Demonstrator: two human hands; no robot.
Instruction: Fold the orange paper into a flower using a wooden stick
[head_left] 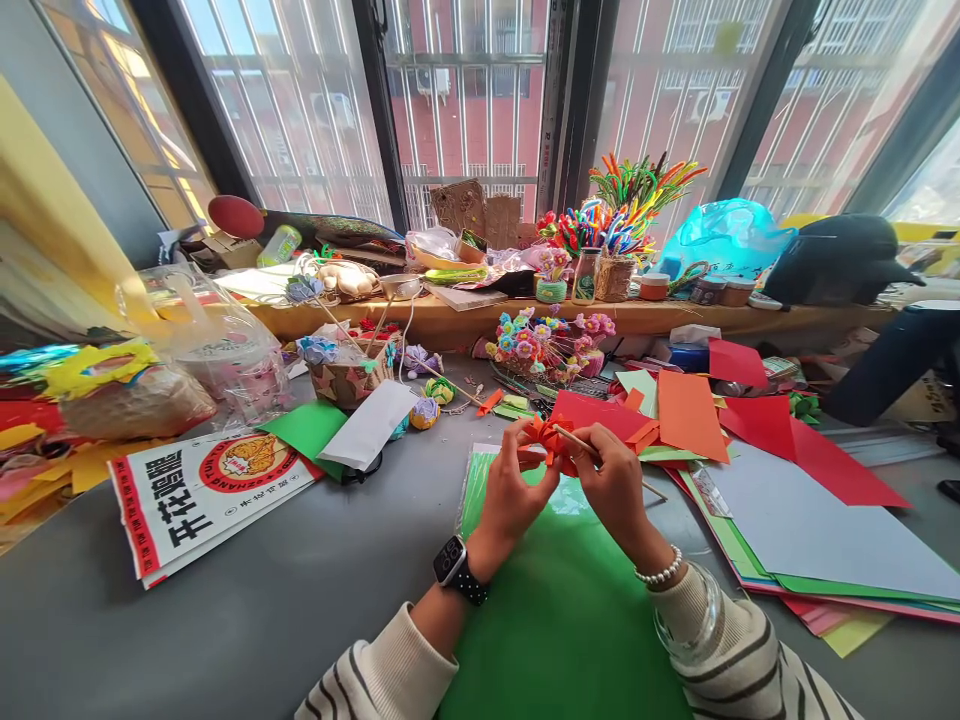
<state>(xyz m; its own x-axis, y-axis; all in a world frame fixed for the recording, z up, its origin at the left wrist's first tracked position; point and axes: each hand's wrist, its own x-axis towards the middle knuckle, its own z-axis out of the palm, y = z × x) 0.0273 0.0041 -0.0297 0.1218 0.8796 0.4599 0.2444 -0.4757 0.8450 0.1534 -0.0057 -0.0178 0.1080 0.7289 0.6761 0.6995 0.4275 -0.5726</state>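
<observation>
My left hand [517, 480] pinches an orange-red paper flower [546, 436] made of folded or curled strips. In my right hand [611, 485] is a thin wooden stick [576, 440], its tip touching the paper at the flower's right side. The stick's other end shows below and right of the hand. Fingers partly cover the flower, so its underside is hidden. Both hands are above a green sheet [555, 620] in a clear sleeve that lies on the grey table.
Red paper [592, 415], an orange sheet [688, 415] and a stack of coloured paper [840, 520] lie to the right. At left are a printed paper bag [217, 500] and a basket of paper flowers [349, 380]. Small pastel flowers [529, 345] stand behind my hands, before a crowded windowsill.
</observation>
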